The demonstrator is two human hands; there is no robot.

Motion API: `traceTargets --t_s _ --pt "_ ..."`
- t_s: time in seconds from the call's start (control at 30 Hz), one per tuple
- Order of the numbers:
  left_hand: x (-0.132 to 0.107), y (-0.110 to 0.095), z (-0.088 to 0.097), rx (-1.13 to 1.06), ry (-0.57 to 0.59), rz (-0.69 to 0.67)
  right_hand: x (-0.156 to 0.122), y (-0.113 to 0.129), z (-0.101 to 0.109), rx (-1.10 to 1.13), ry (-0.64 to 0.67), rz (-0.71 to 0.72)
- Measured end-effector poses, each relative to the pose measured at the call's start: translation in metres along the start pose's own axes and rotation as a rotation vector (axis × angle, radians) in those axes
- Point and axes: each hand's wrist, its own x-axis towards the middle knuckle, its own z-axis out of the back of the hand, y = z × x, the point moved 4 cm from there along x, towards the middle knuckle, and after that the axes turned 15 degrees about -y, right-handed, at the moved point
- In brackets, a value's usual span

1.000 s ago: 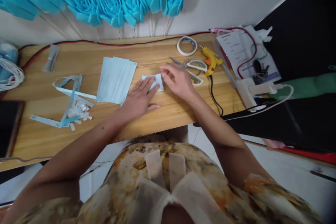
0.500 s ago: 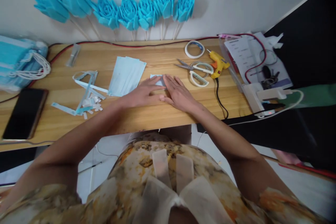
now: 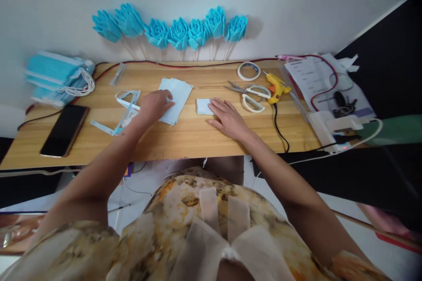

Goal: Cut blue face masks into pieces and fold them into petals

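Observation:
My right hand (image 3: 229,118) lies flat, fingers stretched out, with its fingertips on the right side of a small folded light blue piece (image 3: 203,106). Over the left edge of a stack of light blue sheets (image 3: 180,94) is my left hand (image 3: 155,106). Its fingers are bent, and a gap shows between thumb and forefinger; no sheet is lifted. Beside that hand lie cut blue and white strips (image 3: 127,114), partly covered by it. White-handled scissors (image 3: 252,96) rest to the right of my right hand.
Several blue flowers on sticks (image 3: 180,33) lean against the wall. A tape roll (image 3: 249,71), a yellow glue gun (image 3: 277,88) with a black cord and a power strip (image 3: 325,129) are on the right. At left are a phone (image 3: 65,131) and a pile of blue masks (image 3: 56,74).
My left hand has moved left, off the small folded piece and onto the sheet stack. My right hand stays at the folded piece, more of which now shows. The camera view has shifted.

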Motion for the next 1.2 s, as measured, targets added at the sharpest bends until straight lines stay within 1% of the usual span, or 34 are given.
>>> traceTargets --t_s 0.07,0.2,0.3,0.33,0.37,0.43,0.47,0.5,0.57,0.67,0.77,0.83,0.9,1.0,1.07,1.1,1.17,1.2 --pt "-0.009 -0.007 0.002 0.027 0.057 0.035 0.000 0.000 0.000 -0.003 -0.005 0.003" --pt "-0.025 -0.018 0.012 0.073 0.101 0.031 -0.001 0.000 0.002 -0.010 -0.019 0.016" --pt "-0.033 -0.019 0.017 0.018 0.172 -0.001 -0.001 -0.001 0.002 0.001 -0.027 0.012" --pt "-0.033 -0.017 0.019 -0.020 0.173 0.000 -0.001 -0.001 0.002 0.008 -0.028 0.010" --pt "-0.031 -0.014 0.020 -0.056 0.147 0.017 -0.001 -0.002 0.002 0.016 -0.028 0.010" --pt "-0.024 -0.005 0.023 -0.080 0.018 0.107 -0.001 -0.002 0.002 0.032 -0.026 0.014" --pt "-0.020 0.001 0.022 -0.072 -0.051 0.158 -0.001 -0.002 0.002 0.039 -0.026 0.015" --pt "-0.016 0.005 0.019 -0.061 -0.091 0.200 -0.001 -0.003 0.002 0.042 -0.027 0.016" --pt "-0.010 0.010 0.007 -0.057 -0.103 0.224 0.000 -0.003 0.002 0.046 -0.033 0.016" --pt "-0.006 0.011 -0.008 -0.098 -0.135 0.193 0.000 -0.004 0.001 0.059 -0.043 0.018" --pt "-0.008 0.012 -0.010 -0.135 -0.165 0.165 -0.001 -0.005 0.000 0.068 -0.046 0.015" --pt "-0.009 0.015 -0.004 -0.201 -0.177 0.154 -0.002 -0.006 0.000 0.072 -0.044 0.012" --pt "-0.010 0.020 0.007 -0.316 -0.218 0.180 -0.003 -0.006 0.003 0.092 -0.062 0.011" --pt "-0.010 0.027 0.030 -0.560 -0.325 0.312 -0.002 -0.005 0.016 0.158 -0.192 -0.023" --pt "-0.009 0.020 0.044 -0.739 -0.324 0.321 0.003 0.001 0.024 0.242 -0.274 -0.064" --pt "-0.009 0.013 0.052 -0.792 -0.328 0.328 0.007 0.007 0.026 0.305 -0.279 -0.075" --pt "-0.009 -0.005 0.065 -0.887 -0.319 0.348 0.021 0.022 0.026 0.465 -0.210 -0.079" --pt "-0.009 -0.017 0.070 -0.947 -0.309 0.335 0.030 0.031 0.025 0.548 -0.175 -0.084"
